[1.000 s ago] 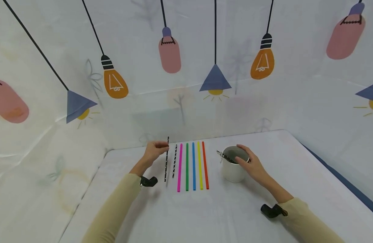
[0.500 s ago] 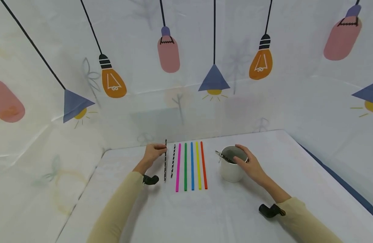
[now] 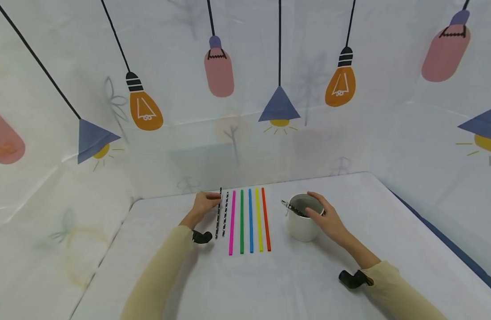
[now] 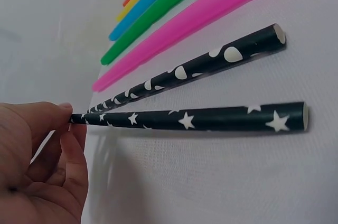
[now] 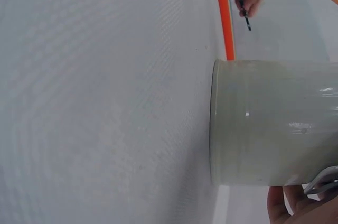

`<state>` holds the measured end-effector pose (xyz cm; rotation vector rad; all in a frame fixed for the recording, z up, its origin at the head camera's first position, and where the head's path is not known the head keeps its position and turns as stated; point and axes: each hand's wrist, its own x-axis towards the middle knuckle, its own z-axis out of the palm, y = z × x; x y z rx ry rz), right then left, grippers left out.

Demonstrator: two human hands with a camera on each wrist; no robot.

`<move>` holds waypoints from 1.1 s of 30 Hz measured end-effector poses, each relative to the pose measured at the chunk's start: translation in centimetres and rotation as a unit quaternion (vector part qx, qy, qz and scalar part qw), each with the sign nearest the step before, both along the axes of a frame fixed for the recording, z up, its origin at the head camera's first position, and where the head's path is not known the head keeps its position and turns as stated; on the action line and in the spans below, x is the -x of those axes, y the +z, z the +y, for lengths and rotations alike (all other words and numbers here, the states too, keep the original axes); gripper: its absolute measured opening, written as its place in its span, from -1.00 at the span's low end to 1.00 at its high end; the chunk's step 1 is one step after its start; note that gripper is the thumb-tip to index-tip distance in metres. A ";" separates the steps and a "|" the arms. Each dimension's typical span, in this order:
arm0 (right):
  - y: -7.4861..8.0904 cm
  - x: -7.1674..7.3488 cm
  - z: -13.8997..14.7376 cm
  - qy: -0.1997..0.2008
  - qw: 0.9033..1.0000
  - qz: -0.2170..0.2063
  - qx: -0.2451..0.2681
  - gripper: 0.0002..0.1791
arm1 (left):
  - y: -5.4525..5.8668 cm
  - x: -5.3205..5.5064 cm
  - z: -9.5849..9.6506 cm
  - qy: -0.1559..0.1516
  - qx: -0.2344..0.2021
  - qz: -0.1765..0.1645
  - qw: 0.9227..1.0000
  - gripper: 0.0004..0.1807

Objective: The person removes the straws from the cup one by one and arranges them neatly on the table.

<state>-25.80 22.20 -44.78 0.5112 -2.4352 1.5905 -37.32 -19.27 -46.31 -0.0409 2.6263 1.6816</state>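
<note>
My left hand (image 3: 203, 206) pinches the far end of a black straw with white stars (image 4: 185, 120) between thumb and fingers. Beside it lies a black straw with white spots (image 4: 195, 68), their far ends close together in the left wrist view. My right hand (image 3: 328, 219) grips the rim of a pale pot (image 3: 303, 230), thumb at the opening and fingers on the far side. A black-and-white patterned straw (image 3: 290, 207) leans out over the pot's left rim. In the right wrist view, a metal loop (image 5: 321, 179) shows on the pot's side near my fingers.
To the right of the black straws, a row of pink (image 3: 231, 222), green (image 3: 242, 222), blue (image 3: 251, 222), yellow (image 3: 259, 222) and red straws (image 3: 266, 222) lies on the white table (image 3: 245, 284). A lamp-printed sheet (image 3: 245, 155) hangs behind the table.
My left hand has lowered the star-patterned straw and brought it nearer the spotted one. My right hand keeps its grip on the pot, and the head view has shifted slightly.
</note>
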 end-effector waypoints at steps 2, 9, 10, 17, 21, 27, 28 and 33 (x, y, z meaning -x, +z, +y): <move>0.0 -0.1 -0.1 -0.004 1.000 -0.001 0.002 -0.39 | -0.1 0.1 0.1 -0.006 0.003 -0.001 1.000 -0.70; 2.2 -1.3 -1.3 0.011 1.000 -0.014 0.016 -0.39 | 0.6 -0.2 -0.1 -0.002 0.015 -0.012 1.000 -0.69; 2.6 -1.6 -1.4 0.010 1.000 -0.015 0.017 -0.39 | 0.7 -0.1 -0.1 -0.002 0.017 -0.014 1.000 -0.68; 3.8 -2.5 -1.4 -0.007 1.000 -0.015 -0.009 -0.42 | 0.3 0.1 0.0 -0.013 0.024 -0.033 0.999 -0.65; 2.9 -1.9 -1.0 0.001 1.000 -0.009 -0.002 -0.41 | -0.1 0.1 0.1 -0.010 0.033 -0.028 0.999 -0.65; 0.4 -0.6 -0.3 -0.005 1.000 -0.010 0.009 -0.39 | -0.5 0.2 0.2 0.002 0.045 -0.021 0.999 -0.63; 0.3 -0.5 -0.2 -0.005 1.000 -0.009 0.011 -0.39 | -0.6 0.2 0.2 0.004 0.050 -0.020 0.999 -0.63; 0.2 -0.5 -0.2 -0.001 1.000 0.001 0.016 -0.40 | -0.6 0.5 0.4 0.016 0.075 -0.005 0.997 -0.67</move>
